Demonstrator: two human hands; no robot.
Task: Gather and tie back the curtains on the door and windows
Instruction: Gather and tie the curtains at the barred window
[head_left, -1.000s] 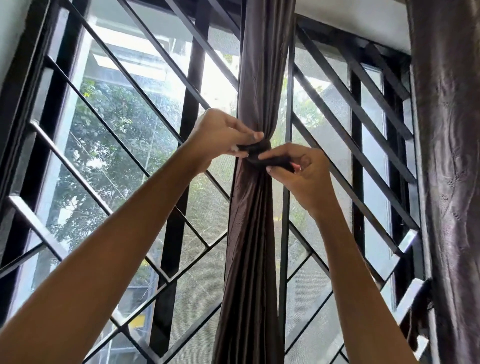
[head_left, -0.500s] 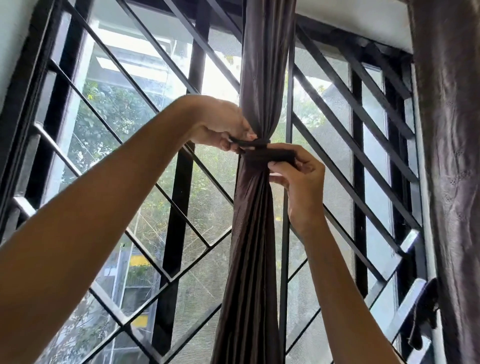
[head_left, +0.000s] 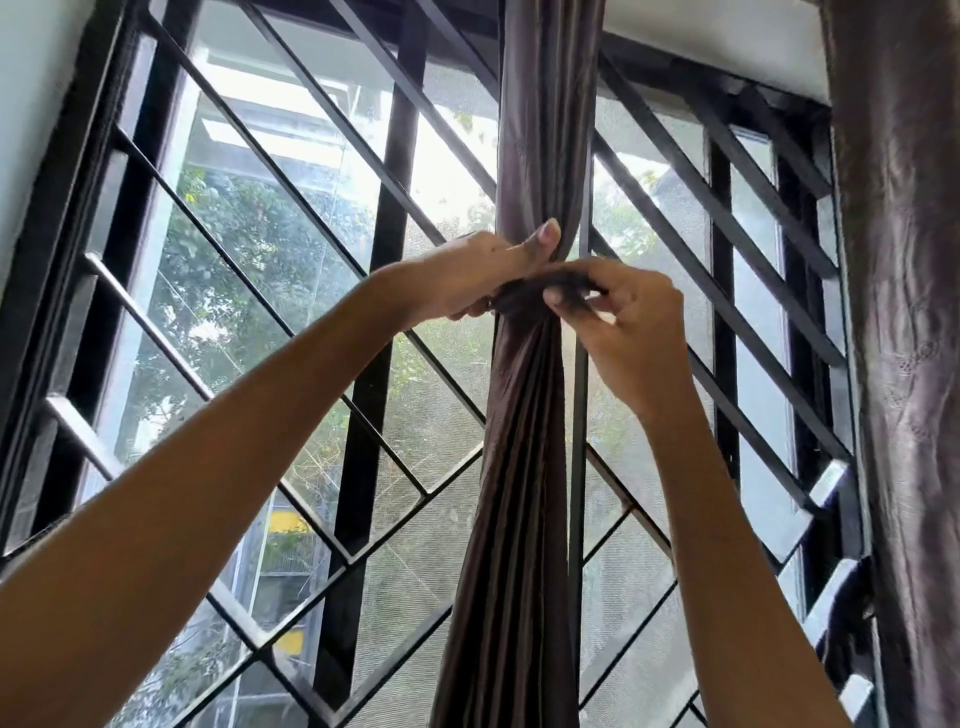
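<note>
Curtain location: the gathered brown satin curtain (head_left: 524, 467) hangs in front of the black metal window grille (head_left: 363, 415), cinched at its waist and flaring below.
Tie: a dark fabric tie-back band (head_left: 524, 297) circles the bunch at the waist, between my two hands.
Left hand: my left hand (head_left: 483, 275) grips the band on the left of the bunch, fingers curled under, thumb pressed against the cloth above.
Right hand: my right hand (head_left: 623, 317) pinches the band's other end between thumb and forefinger, just right of the bunch.
Step in hand: closing the band, in my judgement; the kind of fastening cannot be told.
Method: keep the left thumb as anchor, draw the right end across taut and level, and overlap the ends squarely before letting go.
Risk: slack would let the pleats spill.
Outstanding: a second brown crinkled curtain (head_left: 904, 312) hangs at the right edge; no tie shows on it.
</note>
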